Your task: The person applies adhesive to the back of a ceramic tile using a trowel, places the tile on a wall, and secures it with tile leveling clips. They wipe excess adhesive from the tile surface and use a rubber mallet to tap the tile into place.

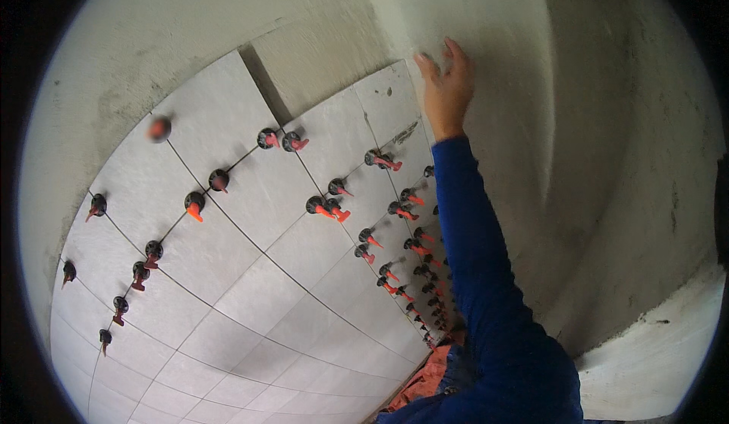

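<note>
My right hand is raised at the top right corner of a tiled wall, with its thumb and fingers apart and nothing seen between them. The arm wears a blue sleeve. Just left of the hand is a narrow, smudged grey tile, which meets the bare plaster corner. Whether the fingertips touch the wall, I cannot tell. Black tile levelling clips with red-orange handles sit along the joints between the large light grey tiles. My left hand is out of view.
Bare plaster lies above the tiles, with a dark stepped gap beside one upper tile. A rough plaster wall stands on the right. Orange sheeting shows at the bottom. One reddish knob at the upper left is blurred.
</note>
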`<state>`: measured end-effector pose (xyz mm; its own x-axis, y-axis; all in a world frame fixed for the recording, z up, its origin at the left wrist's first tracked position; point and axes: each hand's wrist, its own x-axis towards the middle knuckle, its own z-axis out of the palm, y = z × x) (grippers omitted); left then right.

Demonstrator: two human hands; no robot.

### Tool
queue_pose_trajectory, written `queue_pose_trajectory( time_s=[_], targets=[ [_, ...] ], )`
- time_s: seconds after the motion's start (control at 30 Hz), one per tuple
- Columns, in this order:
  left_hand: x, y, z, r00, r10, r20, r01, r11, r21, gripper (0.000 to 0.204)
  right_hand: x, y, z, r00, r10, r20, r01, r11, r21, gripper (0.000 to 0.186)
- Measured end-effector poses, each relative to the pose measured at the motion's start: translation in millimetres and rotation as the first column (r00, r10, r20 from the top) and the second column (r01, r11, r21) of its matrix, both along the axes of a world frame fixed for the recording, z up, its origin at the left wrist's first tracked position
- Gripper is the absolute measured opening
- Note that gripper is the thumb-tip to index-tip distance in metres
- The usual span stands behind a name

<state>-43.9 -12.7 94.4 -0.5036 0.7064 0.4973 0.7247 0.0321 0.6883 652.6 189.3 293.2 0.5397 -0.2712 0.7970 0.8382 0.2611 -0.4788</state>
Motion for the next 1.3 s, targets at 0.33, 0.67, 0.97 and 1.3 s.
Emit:
queue_pose_trajectory(
  time_s=[0.33, 0.67, 0.97, 1.3],
  targets=[
    [-31, 12, -110, 0.967, -0.243, -0.079, 0.201, 0.915, -0.351, 0.045, -140, -60, -304, 0.758, 0.323, -0.567, -0.430, 0.901, -0.062, 0.042],
    [-66, -16, -318, 0.849, -0.451, 0.274, 0.455, 0.362, -0.814, 0.047, -223, -196, -472, 0.709, 0.205, -0.675, -0.691, 0.392, -0.607, 0.039],
    [-138, -88, -422, 0.850, -0.453, 0.269, 0.454, 0.371, -0.810, 0.046, -222, -261, -479, 0.705, 0.142, -0.695, -0.709, 0.165, -0.686, 0.046],
    [-234, -201, -483, 0.439, -0.783, -0.441, 0.575, 0.622, -0.532, 0.030, -262, -270, -506, 0.702, 0.278, -0.656, -0.668, -0.063, -0.742, 0.051]
  ],
)
